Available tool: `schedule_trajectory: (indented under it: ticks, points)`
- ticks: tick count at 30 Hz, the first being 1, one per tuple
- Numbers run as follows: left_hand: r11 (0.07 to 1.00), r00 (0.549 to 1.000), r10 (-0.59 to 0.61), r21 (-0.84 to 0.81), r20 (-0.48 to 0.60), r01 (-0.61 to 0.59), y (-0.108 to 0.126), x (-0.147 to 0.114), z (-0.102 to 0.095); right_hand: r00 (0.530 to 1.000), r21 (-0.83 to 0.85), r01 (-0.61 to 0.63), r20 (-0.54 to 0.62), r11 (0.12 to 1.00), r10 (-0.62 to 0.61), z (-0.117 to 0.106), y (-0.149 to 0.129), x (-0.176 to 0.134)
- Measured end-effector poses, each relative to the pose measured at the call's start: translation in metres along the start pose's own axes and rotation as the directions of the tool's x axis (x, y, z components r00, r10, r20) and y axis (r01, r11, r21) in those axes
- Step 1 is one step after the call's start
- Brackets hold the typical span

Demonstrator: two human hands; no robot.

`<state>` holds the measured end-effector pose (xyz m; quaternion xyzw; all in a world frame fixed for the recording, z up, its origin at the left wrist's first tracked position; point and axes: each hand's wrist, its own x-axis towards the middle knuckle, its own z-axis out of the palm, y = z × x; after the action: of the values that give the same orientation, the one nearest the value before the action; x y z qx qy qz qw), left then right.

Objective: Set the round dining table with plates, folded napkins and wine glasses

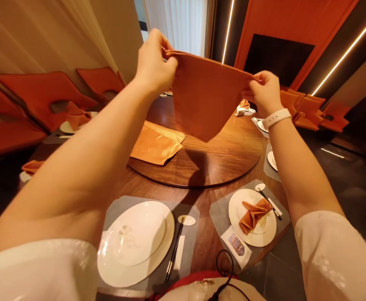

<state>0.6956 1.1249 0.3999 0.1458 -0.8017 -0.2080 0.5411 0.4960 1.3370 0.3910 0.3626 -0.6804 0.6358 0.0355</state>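
While the napkin [208, 96] hangs above the turntable [229, 163], both hands grasp it by its top edge: the left hand [155, 62] pinches one end between thumb and fingers, the right hand [264, 90] the other. That edge is the napkin's long line, drawn nearly straight from hand to hand and sloping down toward the right one. From the grip the rest drops freely, narrowing to a low corner over the turntable and seeming to hang clear of its top. On the turntable's left part lie flat cloths [157, 144], nearer the left hand than the right. Outside its near rim, to the left, sits a plate stack [135, 234], with chopsticks [174, 251] beside it; outside the same rim, to the right, another plate [234, 209] bears a folded napkin [254, 215], nearer the right hand.
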Motion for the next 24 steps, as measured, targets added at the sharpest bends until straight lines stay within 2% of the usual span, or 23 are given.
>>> schedule_trajectory:
  ticks: [2,4,5,6,7,8,9,11,13,14,17,18,19,21,22,23,24]
  points:
    - [0.998,1.000,-0.008,0.060,0.004,0.007,-0.013,-0.032,0.006,0.999,0.074,-0.043,0.035,0.996,0.040,0.010,0.039,-0.017]
    - [0.992,0.987,-0.113,0.073,0.113,0.105,-0.037,-0.083,0.018,0.987,0.080,-0.135,0.092,0.988,0.128,0.019,0.095,-0.048]
    - [0.986,0.968,-0.166,0.063,0.190,0.157,-0.052,-0.114,0.026,0.970,0.070,-0.222,0.113,0.973,0.213,0.025,0.126,-0.067]
    - [0.976,0.943,-0.217,0.058,0.251,0.209,-0.069,-0.147,0.035,0.936,0.032,-0.337,0.121,0.941,0.331,0.030,0.156,-0.089]
    - [0.958,0.908,-0.284,0.063,0.308,0.279,-0.086,-0.180,0.045,0.872,-0.023,-0.473,0.133,0.881,0.472,0.036,0.183,-0.112]
    - [0.927,0.854,-0.370,0.079,0.366,0.368,-0.103,-0.213,0.056,0.776,-0.074,-0.611,0.137,0.788,0.615,0.043,0.208,-0.136]
    - [0.873,0.780,-0.476,0.108,0.406,0.476,-0.118,-0.245,0.066,0.722,-0.106,-0.669,0.143,0.735,0.677,0.050,0.228,-0.159]
    - [0.675,0.574,-0.715,0.180,0.399,0.716,-0.143,-0.300,0.085,0.645,-0.150,-0.736,0.139,0.660,0.751,0.063,0.260,-0.202]
    - [0.566,0.466,-0.799,0.215,0.380,0.796,-0.160,-0.341,0.099,0.577,-0.182,-0.787,0.122,0.589,0.808,0.073,0.282,-0.232]
    - [0.531,0.435,-0.822,0.222,0.366,0.818,-0.166,-0.355,0.104,0.546,-0.192,-0.807,0.117,0.558,0.830,0.077,0.290,-0.242]
    - [0.481,0.397,-0.851,0.205,0.345,0.852,-0.180,-0.379,0.110,0.467,-0.210,-0.848,0.138,0.487,0.873,0.079,0.310,-0.252]
    - [0.444,0.361,-0.860,0.179,0.361,0.878,-0.185,-0.382,0.110,0.442,-0.215,-0.857,0.161,0.468,0.882,0.077,0.314,-0.251]
    - [0.389,0.306,-0.864,0.144,0.401,0.910,-0.190,-0.383,0.110,0.418,-0.221,-0.864,0.191,0.453,0.888,0.076,0.318,-0.248]
    - [0.255,0.182,-0.829,0.069,0.528,0.964,-0.199,-0.383,0.108,0.379,-0.233,-0.868,0.259,0.439,0.888,0.071,0.322,-0.241]
    - [0.208,0.145,-0.793,0.039,0.591,0.977,-0.204,-0.382,0.107,0.369,-0.237,-0.866,0.288,0.439,0.884,0.069,0.323,-0.237]
    - [0.195,0.140,-0.757,0.015,0.639,0.981,-0.208,-0.381,0.107,0.364,-0.238,-0.865,0.310,0.442,0.878,0.068,0.324,-0.233]
    - [0.212,0.162,-0.726,-0.007,0.668,0.977,-0.211,-0.380,0.106,0.368,-0.230,-0.862,0.330,0.452,0.869,0.066,0.324,-0.231]
